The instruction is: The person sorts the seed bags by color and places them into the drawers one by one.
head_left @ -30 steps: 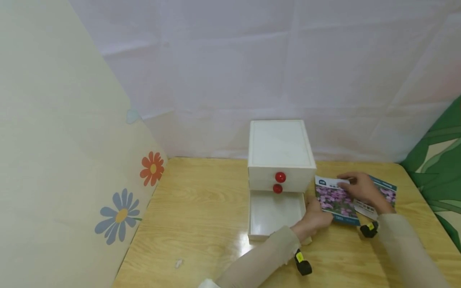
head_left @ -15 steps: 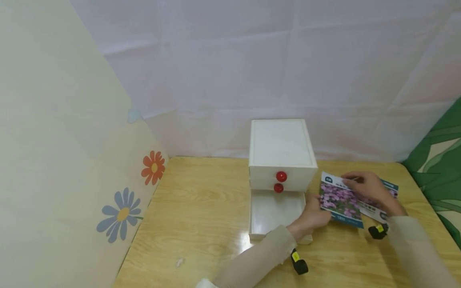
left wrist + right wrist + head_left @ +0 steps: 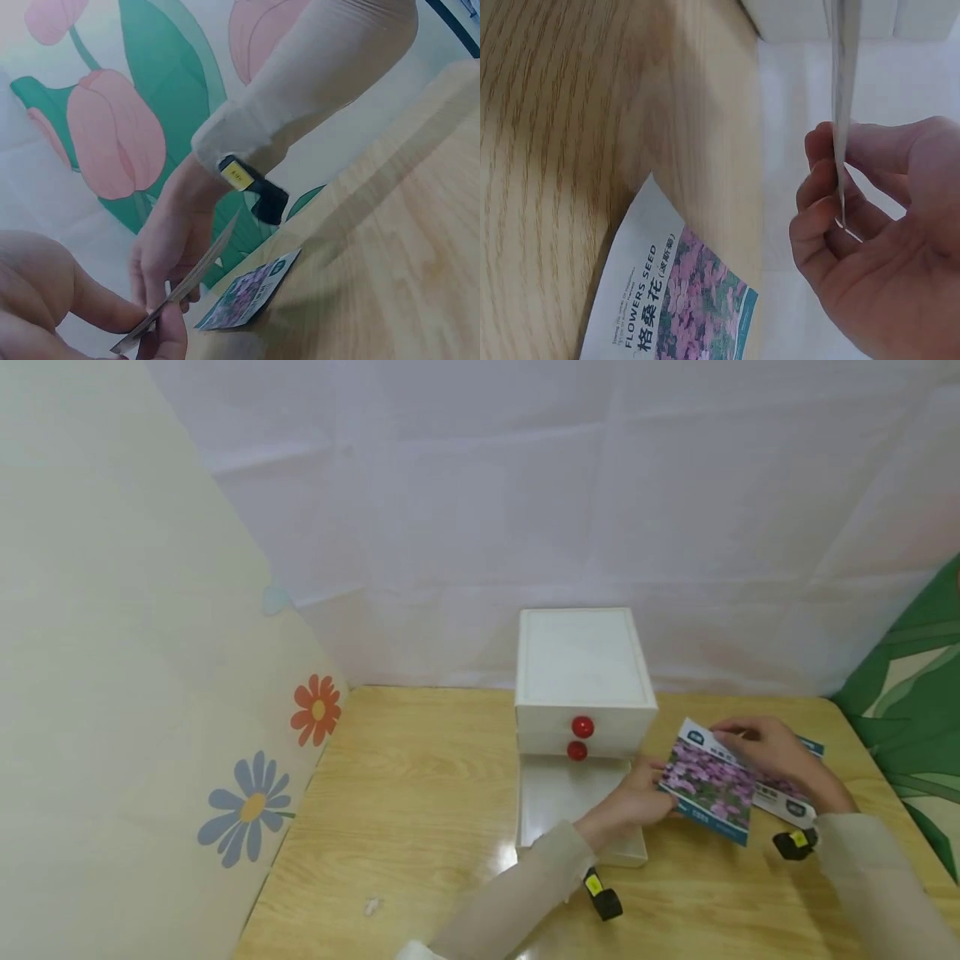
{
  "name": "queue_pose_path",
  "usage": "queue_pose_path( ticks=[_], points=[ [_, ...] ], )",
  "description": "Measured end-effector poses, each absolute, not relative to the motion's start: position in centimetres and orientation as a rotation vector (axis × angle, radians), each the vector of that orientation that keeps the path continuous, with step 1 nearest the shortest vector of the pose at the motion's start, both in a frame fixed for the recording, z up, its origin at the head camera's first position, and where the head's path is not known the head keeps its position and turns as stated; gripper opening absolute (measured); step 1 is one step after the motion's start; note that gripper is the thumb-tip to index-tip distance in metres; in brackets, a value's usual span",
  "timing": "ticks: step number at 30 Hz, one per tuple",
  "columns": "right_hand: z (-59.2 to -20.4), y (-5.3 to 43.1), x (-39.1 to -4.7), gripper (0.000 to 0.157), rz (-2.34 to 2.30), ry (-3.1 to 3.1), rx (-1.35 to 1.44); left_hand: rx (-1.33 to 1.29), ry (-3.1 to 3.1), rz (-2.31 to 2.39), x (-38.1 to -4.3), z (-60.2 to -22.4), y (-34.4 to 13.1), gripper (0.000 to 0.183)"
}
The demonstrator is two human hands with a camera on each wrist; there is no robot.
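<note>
Between my two hands is a flower seed packet [image 3: 708,785] with pink-purple blossoms, a white header and a blue lower band. My left hand [image 3: 641,795] pinches its lower left side; thumb and fingers meet on it in the left wrist view. At its upper right, my right hand [image 3: 776,756] grips it between thumb and curled fingers. The right wrist view shows the packet [image 3: 843,90] edge-on. A second seed packet [image 3: 697,300] lies on the table below my right hand, which partly covers it in the head view.
Left of the packets stands a small white drawer chest [image 3: 583,656] with red knobs [image 3: 582,727]. Its bottom drawer [image 3: 547,793] is pulled out, partly behind my left hand. A flower-printed panel [image 3: 150,693] borders the wooden table [image 3: 420,777] on the left.
The held packet has tilted clockwise, its header swinging to the right. My right hand has shifted right, my left slightly left, both keeping hold. The second packet shows more of its white header.
</note>
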State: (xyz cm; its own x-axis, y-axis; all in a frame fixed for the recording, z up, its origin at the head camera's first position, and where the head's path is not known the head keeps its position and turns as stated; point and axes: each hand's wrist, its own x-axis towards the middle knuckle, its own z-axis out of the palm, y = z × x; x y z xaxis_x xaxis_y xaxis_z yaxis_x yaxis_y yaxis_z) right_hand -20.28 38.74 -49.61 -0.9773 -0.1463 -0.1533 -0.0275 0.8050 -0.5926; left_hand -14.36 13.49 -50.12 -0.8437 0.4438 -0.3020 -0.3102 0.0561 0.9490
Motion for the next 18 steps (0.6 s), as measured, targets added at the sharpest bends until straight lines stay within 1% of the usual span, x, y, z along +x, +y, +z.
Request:
queue_pose_path(
  ticks=[3, 7, 10, 14, 18],
  points=[
    [-49.4, 38.7, -20.1, 0.050, -0.946, 2.757, -0.121, 0.072, 1.794, 1.845, -14.5, -49.9, 12.8, 0.053],
    [-49.4, 38.8, -19.7, 0.055, -1.016, 2.727, -0.097, 0.064, 1.786, 1.847, -14.5, -49.7, 12.2, 0.049],
    [-49.3, 38.8, -19.3, 0.056, -1.071, 2.726, -0.107, 0.050, 1.851, 1.796, -14.3, -49.5, 11.6, 0.050],
    [-49.1, 38.8, -18.6, 0.052, -1.132, 2.743, -0.145, 0.022, 1.932, 1.750, -13.8, -49.5, 10.9, 0.054],
    [-49.2, 38.7, -17.8, 0.046, -1.222, 2.752, -0.135, -0.012, 1.868, 1.826, -13.3, -49.8, 10.4, 0.054]
  ],
)
